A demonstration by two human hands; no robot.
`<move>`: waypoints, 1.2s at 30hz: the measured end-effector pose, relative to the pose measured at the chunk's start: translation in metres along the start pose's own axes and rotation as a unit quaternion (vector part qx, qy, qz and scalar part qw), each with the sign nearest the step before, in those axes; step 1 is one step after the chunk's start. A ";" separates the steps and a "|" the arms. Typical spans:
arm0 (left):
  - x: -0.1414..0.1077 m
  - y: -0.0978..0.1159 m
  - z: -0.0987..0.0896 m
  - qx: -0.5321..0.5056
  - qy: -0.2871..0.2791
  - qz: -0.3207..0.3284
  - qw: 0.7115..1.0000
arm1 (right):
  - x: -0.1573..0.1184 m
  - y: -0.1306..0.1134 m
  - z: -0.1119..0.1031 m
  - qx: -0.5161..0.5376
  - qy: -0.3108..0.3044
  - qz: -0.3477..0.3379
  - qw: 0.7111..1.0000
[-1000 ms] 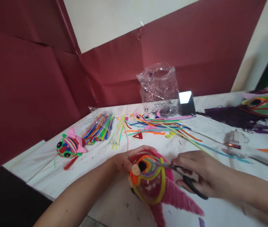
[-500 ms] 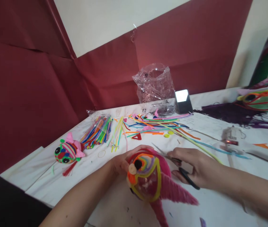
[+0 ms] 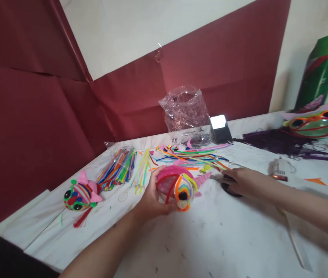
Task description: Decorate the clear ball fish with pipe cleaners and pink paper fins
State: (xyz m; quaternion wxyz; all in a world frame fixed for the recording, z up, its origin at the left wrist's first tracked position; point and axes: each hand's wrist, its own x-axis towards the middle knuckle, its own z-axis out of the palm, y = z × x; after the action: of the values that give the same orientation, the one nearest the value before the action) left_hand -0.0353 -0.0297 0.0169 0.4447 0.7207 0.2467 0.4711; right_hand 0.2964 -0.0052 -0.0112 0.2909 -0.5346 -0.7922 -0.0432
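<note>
My left hand (image 3: pixel 152 202) is closed around a colourful fish-like craft figure (image 3: pixel 168 182), its thumb in front and fingers behind. The figure has a clear rounded body, a bright pink edge, a red strip, rainbow bands about a black eye, and pink pointed fins on the right. Just right of it, my right hand (image 3: pixel 243 182) grips scissors (image 3: pixel 230 190) with black handles, low over the table. Their blades point left toward the fins; whether they touch the fins I cannot tell.
A finished-looking fish figure (image 3: pixel 79 195) lies at the left, near bagged pipe cleaners (image 3: pixel 119 168). Loose pipe cleaners (image 3: pixel 192 154) spread behind my hands. A dark phone-like device (image 3: pixel 221 131), purple yarn (image 3: pixel 271 141), a white glue gun (image 3: pixel 281 169) and a green container (image 3: pixel 320 71) stand farther right.
The fish figure has been turned, so its eye faces lower right and its fins point right and up. My right hand with the scissors has lowered toward the table.
</note>
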 end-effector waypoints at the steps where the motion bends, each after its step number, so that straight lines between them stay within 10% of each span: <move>1: -0.001 0.000 0.001 0.023 0.016 0.007 1.000 | 0.001 -0.005 -0.004 -0.008 0.011 -0.004 1.000; 9: -0.008 0.000 0.006 0.205 0.033 0.094 0.974 | -0.011 -0.085 -0.042 0.100 0.138 -0.295 0.940; 23: -0.009 0.002 0.012 0.189 0.024 0.139 0.972 | -0.021 -0.107 -0.039 0.236 0.090 -0.234 0.939; 36: -0.013 0.002 0.021 0.197 -0.001 0.109 0.974 | -0.017 -0.098 -0.036 0.071 0.137 -0.345 0.926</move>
State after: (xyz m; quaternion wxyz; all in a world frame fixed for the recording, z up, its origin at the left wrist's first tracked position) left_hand -0.0221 -0.0495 0.0088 0.2402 0.8174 0.2539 0.4578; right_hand 0.2302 -0.0748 0.0333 0.4007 -0.1950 -0.8813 -0.1574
